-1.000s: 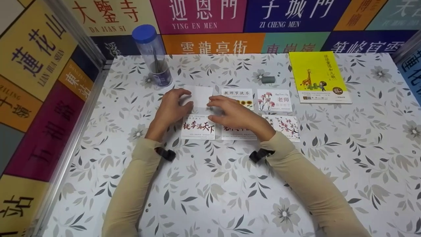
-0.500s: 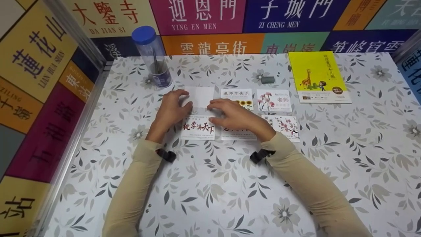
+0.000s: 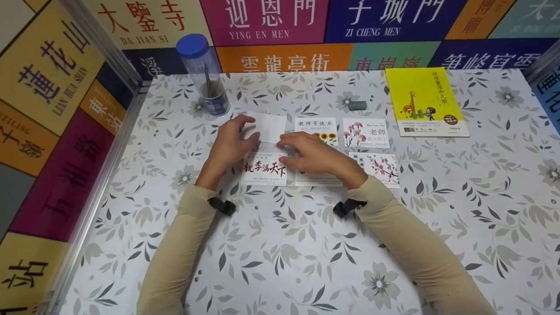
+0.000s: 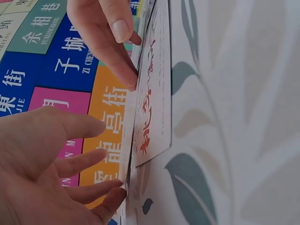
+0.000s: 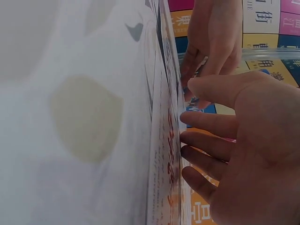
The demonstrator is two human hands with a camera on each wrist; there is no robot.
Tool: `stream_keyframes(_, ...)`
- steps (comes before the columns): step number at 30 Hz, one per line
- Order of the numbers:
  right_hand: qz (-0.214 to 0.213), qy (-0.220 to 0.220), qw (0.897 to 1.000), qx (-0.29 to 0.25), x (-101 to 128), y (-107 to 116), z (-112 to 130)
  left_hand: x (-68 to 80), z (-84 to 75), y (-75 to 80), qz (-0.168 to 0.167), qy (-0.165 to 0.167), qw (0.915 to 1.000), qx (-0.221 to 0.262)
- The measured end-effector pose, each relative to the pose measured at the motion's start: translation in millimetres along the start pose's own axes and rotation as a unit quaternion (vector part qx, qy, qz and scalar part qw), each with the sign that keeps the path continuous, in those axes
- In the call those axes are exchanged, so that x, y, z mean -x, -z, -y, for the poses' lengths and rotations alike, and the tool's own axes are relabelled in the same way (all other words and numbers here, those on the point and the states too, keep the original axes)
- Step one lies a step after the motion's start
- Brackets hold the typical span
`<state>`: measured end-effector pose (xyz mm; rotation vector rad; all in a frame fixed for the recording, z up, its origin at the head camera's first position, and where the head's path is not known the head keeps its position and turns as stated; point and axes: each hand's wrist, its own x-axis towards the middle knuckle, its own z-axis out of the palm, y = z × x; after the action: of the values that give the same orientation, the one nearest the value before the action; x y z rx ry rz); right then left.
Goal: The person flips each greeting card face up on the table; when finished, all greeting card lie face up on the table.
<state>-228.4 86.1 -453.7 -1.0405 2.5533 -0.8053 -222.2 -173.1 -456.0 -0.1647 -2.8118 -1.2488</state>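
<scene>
While the flower-patterned desk [image 3: 280,245] carries everything, the yellow giraffe book [image 3: 423,101] lies at its far right, well apart from the blank white card [image 3: 269,127]. Left of that card stands a clear blue-capped tube [image 3: 204,74]. 5 printed greeting cards surround the white card; the red-calligraphy card [image 3: 264,169] sits just below it. The left hand [image 3: 229,146] pinches the white card's left edge with curled fingers [image 4: 112,197]; the right hand [image 3: 313,154] touches its lower right corner, fingers [image 5: 206,145] slightly spread. A small grey eraser [image 3: 357,105] lies right of the white card.
</scene>
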Motion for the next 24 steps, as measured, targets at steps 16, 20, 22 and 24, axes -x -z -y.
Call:
stream_keyframes(16, -0.069, 0.020, 0.991, -0.114, -2, -1, 4, -3.1, -9.6, -9.7, -0.039, -0.115, 0.9772, 0.175)
stream_keyframes(20, -0.125, 0.000, 0.971, -0.203, -2, 2, 10, -2.1, -10.2, -13.4, -0.005, -0.159, 0.9738, 0.163)
stream_keyframes(22, -0.140, -0.011, 0.964, -0.225, -2, 3, 13, -1.6, -10.8, -15.0, 0.016, -0.168, 0.9735, 0.154)
stream_keyframes(24, -0.148, -0.021, 0.960, -0.239, -1, 4, 15, -1.5, -12.2, -16.0, 0.024, -0.174, 0.9747, 0.137)
